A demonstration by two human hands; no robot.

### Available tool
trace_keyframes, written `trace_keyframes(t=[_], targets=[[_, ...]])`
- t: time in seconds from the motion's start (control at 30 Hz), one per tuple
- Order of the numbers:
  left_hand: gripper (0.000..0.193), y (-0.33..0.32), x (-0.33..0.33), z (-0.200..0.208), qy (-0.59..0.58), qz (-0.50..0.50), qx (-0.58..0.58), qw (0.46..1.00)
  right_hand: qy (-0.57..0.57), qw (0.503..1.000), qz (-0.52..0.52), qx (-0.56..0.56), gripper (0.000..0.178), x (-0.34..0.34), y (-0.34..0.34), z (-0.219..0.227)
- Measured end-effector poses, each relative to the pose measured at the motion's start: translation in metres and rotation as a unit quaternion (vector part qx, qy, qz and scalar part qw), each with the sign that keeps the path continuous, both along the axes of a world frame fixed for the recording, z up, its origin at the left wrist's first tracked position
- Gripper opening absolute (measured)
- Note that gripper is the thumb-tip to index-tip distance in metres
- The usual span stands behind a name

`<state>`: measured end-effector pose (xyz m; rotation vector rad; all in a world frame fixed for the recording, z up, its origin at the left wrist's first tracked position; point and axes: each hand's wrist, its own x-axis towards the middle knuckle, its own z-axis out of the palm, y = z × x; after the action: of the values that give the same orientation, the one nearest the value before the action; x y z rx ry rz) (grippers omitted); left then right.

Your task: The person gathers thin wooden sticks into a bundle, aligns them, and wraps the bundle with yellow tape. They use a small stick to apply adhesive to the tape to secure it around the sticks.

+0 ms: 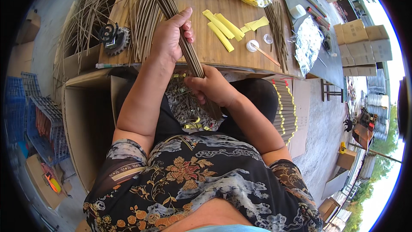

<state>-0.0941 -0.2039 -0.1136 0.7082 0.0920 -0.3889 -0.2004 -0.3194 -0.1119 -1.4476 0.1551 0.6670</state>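
A bundle of thin brown sticks (184,43) is slanting from the wooden tabletop (201,0) down toward the person's lap. The left hand (171,34) is wrapping tight around its upper half, thumb raised; the right hand (211,87) is clenching the lower part just below the table edge. Loose sticks (141,13) are lying fanned just left of the bundle. Yellow paper strips (223,28) are sitting to its right, with a small white cap (252,45) near them.
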Motion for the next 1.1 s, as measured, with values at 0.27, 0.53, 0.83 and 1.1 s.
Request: trace_keyframes(t=[0.27,0.53,0.83,1.1], targets=[[0.021,0.008,0.004,0.0,-0.057,-0.115,-0.175,0.976,0.178,0.915,0.05,0.36,0.013,-0.006,-0.007,-0.001],[0.021,-0.001,-0.005,0.004,-0.02,0.06,0.078,0.995,-0.078,0.984,-0.012,-0.159,0.014,-0.002,0.004,0.001],[0.02,0.014,0.009,-0.002,-0.014,0.016,-0.009,1.0,-0.01,1.0,0.021,0.001,0.014,-0.008,0.001,-0.004],[0.02,0.008,-0.005,0.007,-0.053,-0.109,-0.193,0.974,0.163,0.928,0.056,0.331,0.018,-0.006,-0.007,0.003]])
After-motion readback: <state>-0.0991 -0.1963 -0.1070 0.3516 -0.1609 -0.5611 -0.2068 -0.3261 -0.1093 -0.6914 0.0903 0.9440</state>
